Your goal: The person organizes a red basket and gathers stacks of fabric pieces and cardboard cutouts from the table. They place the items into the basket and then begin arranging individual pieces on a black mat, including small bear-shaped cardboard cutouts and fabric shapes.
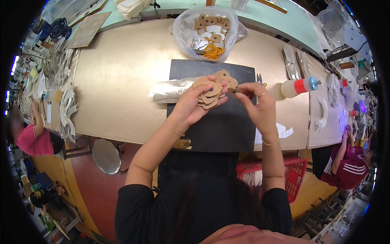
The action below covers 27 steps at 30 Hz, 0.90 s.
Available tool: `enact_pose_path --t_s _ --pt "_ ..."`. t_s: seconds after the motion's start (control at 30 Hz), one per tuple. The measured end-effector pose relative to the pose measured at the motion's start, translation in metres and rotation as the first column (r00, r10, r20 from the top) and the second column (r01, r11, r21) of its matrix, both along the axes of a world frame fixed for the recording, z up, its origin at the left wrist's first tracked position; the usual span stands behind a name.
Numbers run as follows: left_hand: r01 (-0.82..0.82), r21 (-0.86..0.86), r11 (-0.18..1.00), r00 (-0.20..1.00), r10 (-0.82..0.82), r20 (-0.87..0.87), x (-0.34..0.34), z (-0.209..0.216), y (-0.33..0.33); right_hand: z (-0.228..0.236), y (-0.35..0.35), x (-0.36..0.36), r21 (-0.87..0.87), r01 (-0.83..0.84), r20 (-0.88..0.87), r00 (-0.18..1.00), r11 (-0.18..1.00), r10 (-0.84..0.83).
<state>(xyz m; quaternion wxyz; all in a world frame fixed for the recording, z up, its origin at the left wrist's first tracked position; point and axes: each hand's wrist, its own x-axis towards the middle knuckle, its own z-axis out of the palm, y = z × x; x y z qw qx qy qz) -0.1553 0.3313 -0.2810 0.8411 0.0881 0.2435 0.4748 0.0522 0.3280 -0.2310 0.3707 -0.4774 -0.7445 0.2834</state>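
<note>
My left hand (190, 106) is palm up over the black mat (215, 130), its fingers curled round a stack of tan, wavy-edged cut pieces (210, 90), the top one with a dark dot in its middle. Pinched between thumb and finger of my right hand (260, 105) is a single brown piece (233, 91), seen nearly edge-on just right of the stack. More tan pieces (224, 76) lie on the mat behind my left fingers. Shiny silvery strips (172, 88) reach from under the stack toward the left, past the mat's edge.
Beyond the mat stands a clear plastic bag (181, 38) with brown and white pieces and yellow rubber bands (213, 52). Scissors (259, 78) and a bottle (293, 88) with a blue cap are to the right. A red crate (295, 175) sits below; people work at both sides.
</note>
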Motion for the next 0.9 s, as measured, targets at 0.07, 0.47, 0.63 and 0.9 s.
enact_pose_path --t_s 0.07,0.47,0.63,0.9 --pt "0.015 -0.023 1.0 0.998 -0.016 -0.061 0.002 -0.001 -0.004 0.0 -0.003 -0.002 -0.279 -0.04 -0.334 0.941 0.959 -0.058" --pt "0.174 -0.053 0.983 0.886 -0.132 0.445 0.018 -0.025 -0.036 -0.001 -0.029 -0.017 -0.108 -0.024 0.107 0.994 0.994 0.036" --pt "0.147 -0.167 0.975 0.913 -0.068 0.403 0.023 -0.026 -0.056 -0.006 -0.05 -0.018 0.056 -0.304 0.326 0.906 0.951 0.271" --pt "0.173 -0.185 0.967 0.878 -0.066 0.474 0.016 -0.034 -0.076 -0.039 -0.068 -0.029 0.286 -0.255 0.459 0.882 0.924 0.101"
